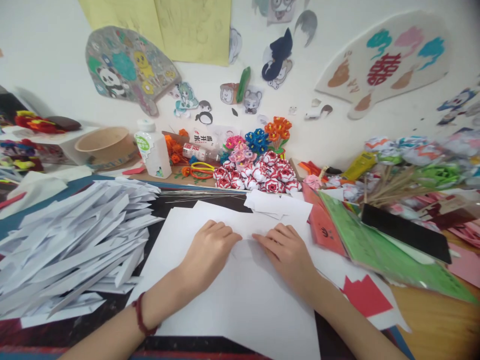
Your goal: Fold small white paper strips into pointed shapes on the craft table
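White sheets of paper lie before me, overlapping, on the dark table top. My left hand, with a dark red bracelet on its wrist, is closed, its fingertips pinching paper near the upper middle of the sheets. Facing it, a short gap away, my right hand has bent fingers pressed together on the same paper. A faint edge or crease runs between the two sets of fingertips. Both thumbs are mostly hidden. Beyond the hands, smaller white paper pieces overlap the far edge of the sheets.
A large heap of folded white paper strips covers the left side. At right lie a green packet, a black phone and red paper. Red-and-white paper flowers and a white bottle stand along the wall.
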`<state>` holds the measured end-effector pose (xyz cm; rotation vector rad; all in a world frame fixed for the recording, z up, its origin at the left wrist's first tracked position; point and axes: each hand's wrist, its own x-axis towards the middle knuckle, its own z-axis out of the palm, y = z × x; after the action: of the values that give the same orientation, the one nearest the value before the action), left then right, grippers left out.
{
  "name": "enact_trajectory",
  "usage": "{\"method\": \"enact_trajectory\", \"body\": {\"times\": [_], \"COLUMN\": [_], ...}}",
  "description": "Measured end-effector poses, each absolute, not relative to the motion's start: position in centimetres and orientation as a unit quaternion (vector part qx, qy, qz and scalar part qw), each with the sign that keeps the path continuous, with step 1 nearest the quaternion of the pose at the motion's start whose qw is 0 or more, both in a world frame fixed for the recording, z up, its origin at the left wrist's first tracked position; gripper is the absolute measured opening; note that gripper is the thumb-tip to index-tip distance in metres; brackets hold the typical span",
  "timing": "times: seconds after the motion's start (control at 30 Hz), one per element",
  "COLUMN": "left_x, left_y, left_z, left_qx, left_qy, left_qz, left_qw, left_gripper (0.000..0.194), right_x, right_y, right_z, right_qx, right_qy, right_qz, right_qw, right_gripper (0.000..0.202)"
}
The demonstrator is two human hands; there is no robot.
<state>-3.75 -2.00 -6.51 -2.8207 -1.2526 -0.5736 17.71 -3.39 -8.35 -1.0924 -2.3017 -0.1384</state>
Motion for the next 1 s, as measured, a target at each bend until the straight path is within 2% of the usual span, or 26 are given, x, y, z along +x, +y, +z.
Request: {"method": "enact_trajectory", "body": {"times": [0.17, 0.43, 0.73, 1.0], "left_x": [-3.5, -3.6, -3.5, -2.8], "left_y": [-2.5, -2.3, -2.8, -3.1], "left_z": [-6.4, -6.4, -5.5, -5.1], "left_qx": [-0.911, -0.911, -0.925, -0.93], "left_qy": [-0.383, -0.383, -0.366, -0.344], "left_qz": [-0.141, -0.131, -0.088, -0.071], "left_qw": [0.052, 0.072, 0.059, 0.106], "left_gripper": [0.016, 0.013, 0.012, 0.014], "right_x": [17.7, 17.2, 17.5, 17.6], "right_y": [-3.6, -3.5, -3.8, -3.6], "right_z": [-8.1, -8.0, -7.8, -7.8], "right_qx": [-0.402, -0.398, -0.417, -0.408], "right_qy": [-0.872, -0.869, -0.869, -0.875], "right_qz": [-0.074, -0.058, -0.039, -0.035], "right_qw": [0.269, 0.289, 0.264, 0.257], "right_gripper": [0.025, 0.024, 0.024, 0.022]}}
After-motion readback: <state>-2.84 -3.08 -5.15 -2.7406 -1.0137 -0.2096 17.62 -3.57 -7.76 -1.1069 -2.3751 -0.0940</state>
